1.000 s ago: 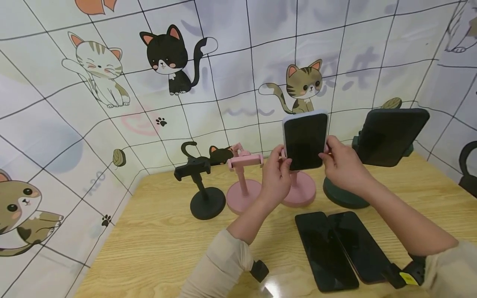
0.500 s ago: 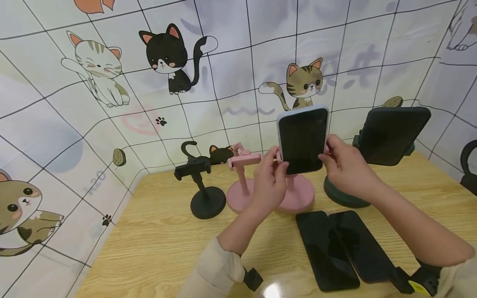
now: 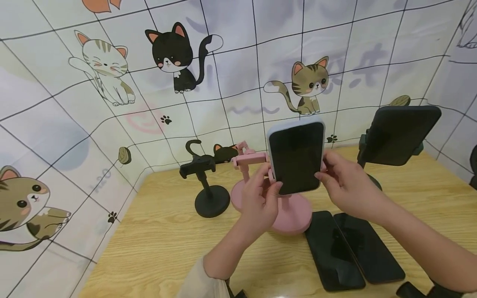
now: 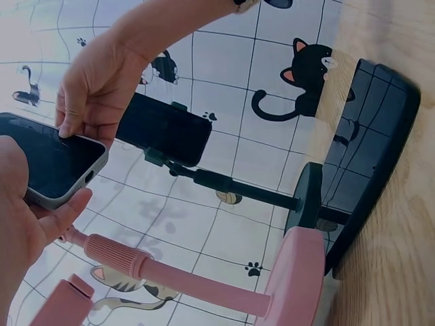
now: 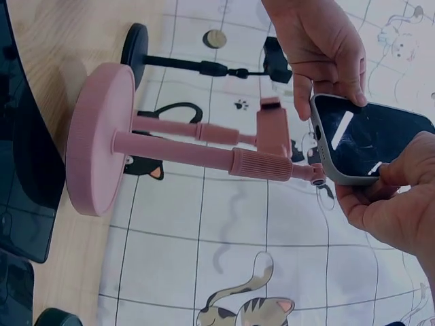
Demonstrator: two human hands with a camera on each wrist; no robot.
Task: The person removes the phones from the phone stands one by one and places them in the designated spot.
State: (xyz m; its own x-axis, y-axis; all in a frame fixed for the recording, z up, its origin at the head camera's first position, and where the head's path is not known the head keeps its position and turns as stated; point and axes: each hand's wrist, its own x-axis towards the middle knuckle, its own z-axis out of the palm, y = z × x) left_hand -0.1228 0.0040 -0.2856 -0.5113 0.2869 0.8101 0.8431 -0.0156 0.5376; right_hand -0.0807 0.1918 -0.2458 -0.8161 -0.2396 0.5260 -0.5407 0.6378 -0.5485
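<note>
A phone [image 3: 296, 157] with a dark screen and a light case sits in the clamp of the front pink phone stand [image 3: 294, 217], leaning slightly. My left hand [image 3: 259, 203] pinches its left edge by the clamp, thumb at the front. On the opposite edge, my right hand [image 3: 348, 184] pinches phone and clamp the same way. Seen from the right wrist, the pink stem [image 5: 183, 151] runs from the round base [image 5: 98, 139] to a joint under the phone [image 5: 370, 139]. The clamp is mostly hidden behind the phone and fingers.
Left of my hands stand a black phone stand [image 3: 211, 200] and a second pink stand [image 3: 249, 159]. To the right, a dark green stand [image 3: 363, 145] carries another phone [image 3: 404, 134]. Two black phones [image 3: 335, 252] lie on the wooden table [image 3: 156, 231] nearer me. A cat-print wall covering [image 3: 238, 62] rises behind.
Both hands have brought the phone and its pink stand closer to me and a little left. The base has slid nearer to the phones lying on the table.
</note>
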